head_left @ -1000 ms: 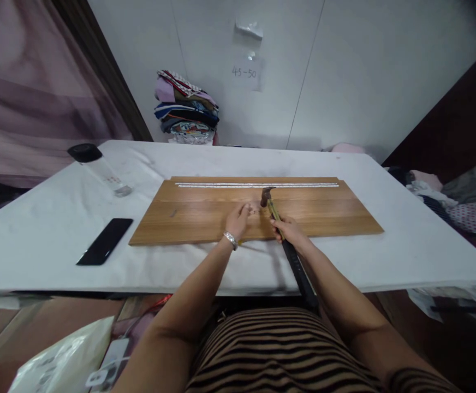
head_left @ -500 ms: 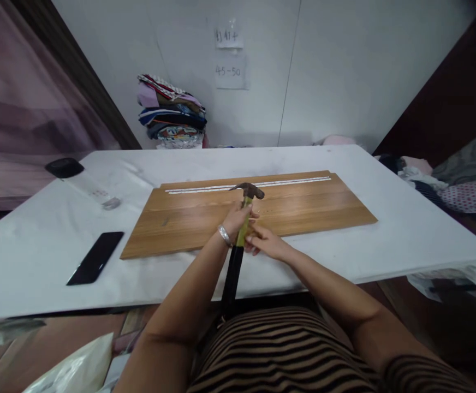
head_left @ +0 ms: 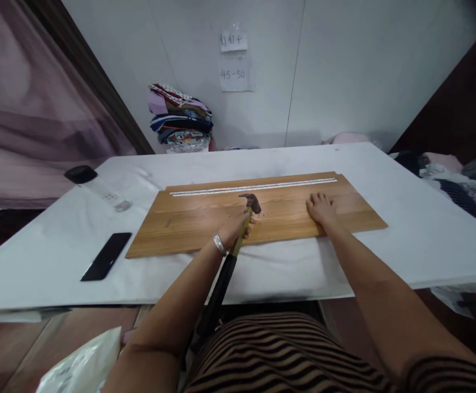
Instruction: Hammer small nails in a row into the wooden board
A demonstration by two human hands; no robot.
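Fingers of the left hand [head_left: 230, 229] wrap firmly round the claw hammer [head_left: 228, 265], a rusty dark metal head on a yellow handle with a long black grip. It's a high hold, up on the yellow part just below the head! The head sits over the middle of the broad, wood-grained brown board [head_left: 283, 218], claw pointing left; whether it touches the surface, I can't tell from this angle. The black grip slants back past the table's near edge toward the brown-and-black striped shirt [head_left: 291, 355]. A shiny silver bracelet [head_left: 219, 244] circles the left wrist.

Over to the right hand [head_left: 322, 209], and it holds no tool: palm down on the board's right half, fingers spread. Between the two hands runs a short row of tiny dark dots [head_left: 266, 213], too small to identify. Along the board's far side, two thin white strips [head_left: 258, 186] lie side by side.

Farther out, on the white tablecloth [head_left: 426, 234], a flat black phone [head_left: 106, 256] lies just left of the board, and beyond it is a clear bottle with a black cap [head_left: 105, 191]. Past the far edge, a colourful stack of folded cloth [head_left: 183, 117] rises against the pale wall!
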